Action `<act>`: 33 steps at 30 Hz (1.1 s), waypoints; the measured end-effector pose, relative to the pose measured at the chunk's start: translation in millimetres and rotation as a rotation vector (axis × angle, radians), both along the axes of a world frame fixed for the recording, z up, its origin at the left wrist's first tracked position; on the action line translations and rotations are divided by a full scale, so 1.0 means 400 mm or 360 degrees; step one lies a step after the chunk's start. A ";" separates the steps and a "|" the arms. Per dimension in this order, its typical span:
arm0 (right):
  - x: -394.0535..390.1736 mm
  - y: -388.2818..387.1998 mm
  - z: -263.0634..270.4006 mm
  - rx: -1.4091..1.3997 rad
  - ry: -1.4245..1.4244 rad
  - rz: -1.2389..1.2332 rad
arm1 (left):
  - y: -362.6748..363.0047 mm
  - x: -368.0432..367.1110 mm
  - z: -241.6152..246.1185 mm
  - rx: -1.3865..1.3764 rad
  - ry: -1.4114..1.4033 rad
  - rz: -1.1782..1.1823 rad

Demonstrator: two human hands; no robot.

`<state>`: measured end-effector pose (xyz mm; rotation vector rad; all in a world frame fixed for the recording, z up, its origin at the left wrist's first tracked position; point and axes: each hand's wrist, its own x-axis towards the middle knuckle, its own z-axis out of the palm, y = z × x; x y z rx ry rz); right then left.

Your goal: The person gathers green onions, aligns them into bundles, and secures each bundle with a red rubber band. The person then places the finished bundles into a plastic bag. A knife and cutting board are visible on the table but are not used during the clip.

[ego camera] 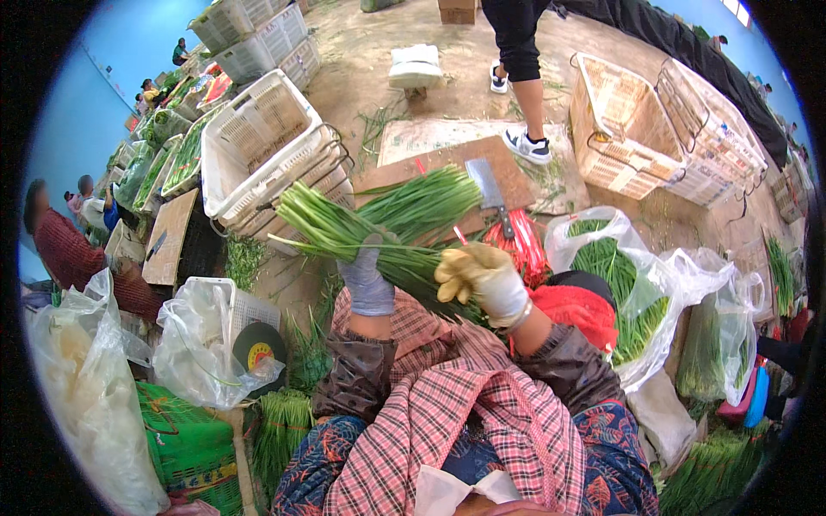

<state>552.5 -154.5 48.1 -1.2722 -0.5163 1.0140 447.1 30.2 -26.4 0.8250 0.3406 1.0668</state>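
Note:
My left hand [369, 276], in a bluish-grey glove, grips a bunch of long green leafy stalks [322, 216], like garlic chives, with the pale ends up and left. My right hand [481, 280], in a yellow-coated glove, has curled fingers beside the leaves' lower part; whether it holds any leaf I cannot tell. Beyond them another green bunch [429, 197] lies on a wooden board [445, 155]. A cleaver [487, 187] rests on the board's right part, its dark handle over a heap of red ties [524, 248].
White plastic crates stand at left [258, 148] and right [619, 109]. A person's leg [532, 106] is just past the board. Open plastic bags of greens [619, 277] sit at my right; a green basket [187, 438] and a plastic bag [200, 342] are at my left.

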 end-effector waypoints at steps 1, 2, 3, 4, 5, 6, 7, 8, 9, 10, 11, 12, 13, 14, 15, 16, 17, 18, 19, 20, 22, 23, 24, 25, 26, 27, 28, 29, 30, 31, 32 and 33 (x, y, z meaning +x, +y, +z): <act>0.011 -0.022 -0.007 0.0221 0.0043 -0.0062 | 0.014 -0.004 -0.005 -0.0060 -0.0040 -0.0033; 0.037 -0.041 -0.020 0.0198 -0.0080 0.0064 | 0.030 -0.010 -0.009 -0.0054 -0.0033 0.0022; 0.068 -0.066 -0.037 0.0043 -0.0063 0.0247 | 0.046 -0.013 -0.012 -0.0084 -0.0047 0.0042; 0.078 -0.082 -0.068 0.0021 -0.0106 0.0275 | 0.065 -0.020 -0.010 -0.0092 -0.0075 0.0063; 0.078 -0.106 -0.107 0.0184 -0.0160 0.0327 | 0.085 -0.030 -0.005 -0.0095 -0.0087 0.0091; 0.092 -0.124 -0.144 0.0011 -0.0852 0.0350 | 0.100 -0.038 0.003 -0.0077 0.0088 0.0157; 0.107 -0.137 -0.179 -0.0022 -0.1150 0.0407 | 0.104 -0.041 0.011 0.0203 0.0503 0.0483; 0.122 -0.153 -0.208 -0.0049 -0.1450 0.0444 | 0.120 -0.046 0.028 0.0223 0.0592 0.0616; 0.130 -0.178 -0.236 -0.0186 -0.1278 0.0501 | 0.109 -0.043 0.036 0.0151 0.0457 0.0767; 0.138 -0.193 -0.261 -0.0215 -0.0843 0.0392 | 0.109 -0.044 0.049 0.0196 0.0107 0.0595; 0.144 -0.209 -0.281 -0.0458 -0.0355 0.0295 | 0.119 -0.050 0.062 0.0273 0.0319 0.0638; 0.144 -0.210 -0.301 -0.0357 -0.0303 0.0452 | 0.111 -0.052 0.069 0.0221 0.0151 0.0554; 0.145 -0.218 -0.311 -0.0446 -0.0255 0.0509 | 0.104 -0.050 0.072 0.0205 -0.0031 0.0447; 0.137 -0.212 -0.321 -0.0435 -0.0326 0.0523 | 0.105 -0.050 0.074 0.0137 0.0068 0.0447; 0.134 -0.210 -0.319 -0.0583 -0.0637 0.0496 | 0.107 -0.051 0.072 0.0134 0.0131 0.0418; 0.128 -0.200 -0.315 -0.0382 -0.0546 0.0330 | 0.107 -0.046 0.064 0.0207 0.0121 0.0505; 0.118 -0.192 -0.299 -0.0294 -0.0442 0.0258 | 0.103 -0.047 0.055 0.0221 0.0054 0.0406; 0.118 -0.186 -0.275 -0.0081 -0.0525 0.0034 | 0.102 -0.044 0.039 0.0235 0.0086 0.0403; 0.123 -0.169 -0.243 -0.0080 -0.0577 -0.0167 | 0.096 -0.038 0.021 0.0245 0.0139 0.0429; 0.123 -0.164 -0.202 0.0245 -0.0492 -0.0291 | 0.078 -0.021 -0.001 0.0259 0.0096 0.0305; 0.120 -0.129 -0.113 0.0479 -0.0743 -0.0389 | 0.034 0.000 -0.045 0.0249 0.0017 0.0104; 0.118 -0.115 -0.066 0.0460 -0.1003 -0.0335 | 0.007 0.013 -0.064 0.0037 -0.0036 -0.0034; 0.101 -0.091 -0.029 0.0441 -0.1152 -0.0263 | -0.011 0.031 -0.075 -0.0194 -0.0133 -0.0184; 0.088 -0.064 -0.001 0.0451 -0.1380 -0.0115 | -0.038 0.040 -0.085 -0.0306 -0.0043 -0.0238; 0.074 -0.036 0.016 0.0460 -0.1628 -0.0026 | -0.067 0.049 -0.090 -0.0231 0.0151 -0.0257; 0.058 -0.013 0.025 0.0367 -0.1902 0.0106 | -0.092 0.055 -0.091 -0.0092 0.0159 -0.0291; 0.042 0.008 0.023 0.0390 -0.1874 0.0163 | -0.114 0.059 -0.088 -0.0129 0.0194 -0.0324; 0.026 0.026 0.013 0.0328 -0.1830 0.0262 | -0.129 0.057 -0.082 -0.0135 0.0128 -0.0389; 0.018 0.031 -0.002 0.0351 -0.1585 0.0275 | -0.140 0.057 -0.076 -0.0315 0.0076 -0.0472; 0.010 0.038 -0.023 0.0307 -0.1404 0.0249 | -0.146 0.052 -0.070 -0.0396 0.0220 -0.0509; 0.008 0.036 -0.044 0.0319 -0.1330 0.0201 | -0.143 0.044 -0.065 -0.0442 0.0258 -0.0599; 0.007 0.034 -0.065 0.0286 -0.1182 0.0175 | -0.139 0.035 -0.063 -0.0485 0.0284 -0.0697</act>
